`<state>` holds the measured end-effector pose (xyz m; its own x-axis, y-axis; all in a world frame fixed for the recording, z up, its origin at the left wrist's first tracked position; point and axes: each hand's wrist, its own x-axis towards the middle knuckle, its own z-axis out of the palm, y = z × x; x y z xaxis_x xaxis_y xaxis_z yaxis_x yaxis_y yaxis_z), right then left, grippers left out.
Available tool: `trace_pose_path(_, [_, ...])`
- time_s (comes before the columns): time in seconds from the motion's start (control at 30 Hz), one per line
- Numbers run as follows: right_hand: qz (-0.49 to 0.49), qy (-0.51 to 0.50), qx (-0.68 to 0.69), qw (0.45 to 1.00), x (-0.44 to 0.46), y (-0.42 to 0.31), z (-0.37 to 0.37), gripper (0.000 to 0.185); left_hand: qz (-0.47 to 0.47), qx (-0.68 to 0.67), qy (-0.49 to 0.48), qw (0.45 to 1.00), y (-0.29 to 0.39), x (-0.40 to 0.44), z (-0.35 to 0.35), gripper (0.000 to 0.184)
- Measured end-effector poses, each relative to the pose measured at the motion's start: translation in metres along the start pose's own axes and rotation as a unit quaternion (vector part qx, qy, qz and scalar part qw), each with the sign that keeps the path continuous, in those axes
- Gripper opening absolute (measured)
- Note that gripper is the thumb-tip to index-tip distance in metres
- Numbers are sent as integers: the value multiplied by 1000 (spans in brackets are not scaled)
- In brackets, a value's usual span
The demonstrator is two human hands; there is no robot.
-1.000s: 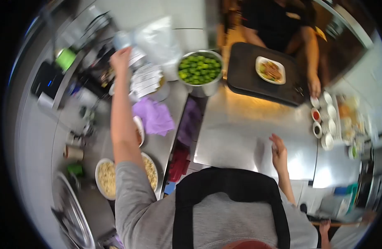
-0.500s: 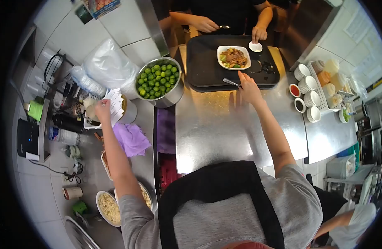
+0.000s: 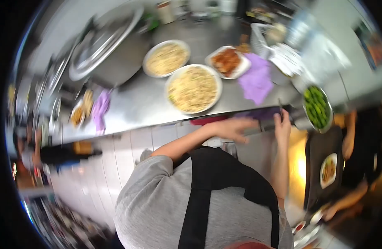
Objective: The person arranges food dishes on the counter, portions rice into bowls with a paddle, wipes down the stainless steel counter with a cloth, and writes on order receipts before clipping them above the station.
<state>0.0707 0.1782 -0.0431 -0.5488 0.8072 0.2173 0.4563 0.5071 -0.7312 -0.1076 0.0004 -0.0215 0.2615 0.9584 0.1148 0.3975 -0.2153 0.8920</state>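
My left hand [image 3: 237, 129] is stretched out in front of the apron, fingers apart and blurred, with nothing visible in it. It hovers by the counter's front edge, below the big bowl of rice or chopped noodles [image 3: 193, 89]. My right hand [image 3: 283, 121] is raised near the counter edge, fingers closed on a thin dark utensil [image 3: 281, 107] that points upward; its exact kind is too blurred to tell. Beyond that hand are a purple cloth [image 3: 256, 79] and a metal pot of green limes [image 3: 317, 107].
Along the steel counter [image 3: 128, 106] stand a second bowl [image 3: 167, 59], a dish of reddish-brown food [image 3: 226, 62], white paper slips [image 3: 285, 59] and a large lidded pot [image 3: 112, 54]. At right, another person's hand [image 3: 330, 213] is near a black tray [image 3: 313, 178] with a plated meal [image 3: 328, 170].
My view has swung left toward the counter with the bowls. My left hand has come away from the paper slips. My right hand has left the tray, still holding the thin utensil.
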Motion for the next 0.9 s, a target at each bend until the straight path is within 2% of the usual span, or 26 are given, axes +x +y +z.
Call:
trace_pose_path(0.03, [-60, 0, -74, 995, 20, 21, 22, 39, -111, -36, -139, 983, 11, -26, -2, 62])
trace_pose_path(0.07, [-125, 8, -142, 982, 44, 35, 41, 41, -135, -42, -167, 976, 5, -53, 5, 57])
trace_pose_path(0.13, [-154, -1, -200, 968, 83, 14, 63, 48, -256, -97, -106, 956, 7, -103, -7, 49])
trace_pose_path(0.2, [-175, 38, -169, 969, 104, -12, 86, 54, -322, -225, 75, 916, 15, -160, -21, 43])
trace_pose_path(0.27, [-257, 34, -230, 938, 128, 27, 116, 57, -290, -303, 225, 879, 12, -223, -34, 38])
trace_pose_path(0.33, [-231, 44, -302, 924, 144, 51, 129, 59, -280, -323, 409, 806, 15, -297, -48, 30])
trace_pose_path(0.4, [-192, 5, -323, 927, 138, 29, 119, 58, -255, -314, 600, 690, 8, -378, -65, 29])
trace_pose_path(0.47, [-190, 39, -277, 941, 128, 15, 108, 55, -101, -318, 795, 506, -23, -472, -83, 29])
trace_pose_path(0.53, [-179, 79, -229, 954, 115, 3, 100, 53, 50, -374, 879, 291, -71, -574, -113, 35])
trace_pose_path(0.6, [-171, 118, -196, 958, 99, -11, 101, 51, 99, -372, 873, 298, -86, -637, -139, 43])
trace_pose_path(0.63, [-169, 136, -188, 958, 88, -17, 103, 50, 73, -338, 902, 260, -93, -649, -155, 49])
trace_pose_path(0.7, [-137, 162, -142, 967, 67, -51, 111, 47, 62, -337, 900, 271, -106, -666, -180, 54])
trace_pose_path(0.77, [-169, 159, -125, 965, 46, -104, 125, 45, 53, -324, 904, 275, -120, -678, -194, 58])
trace_pose_path(0.87, [-270, 148, -81, 948, 45, -137, 162, 41, -2, -168, 970, 175, -112, -659, -206, 53])
trace_pose_path(0.9, [-337, 141, -107, 925, 48, -138, 173, 41, -1, -214, 954, 209, -127, -687, -197, 47])
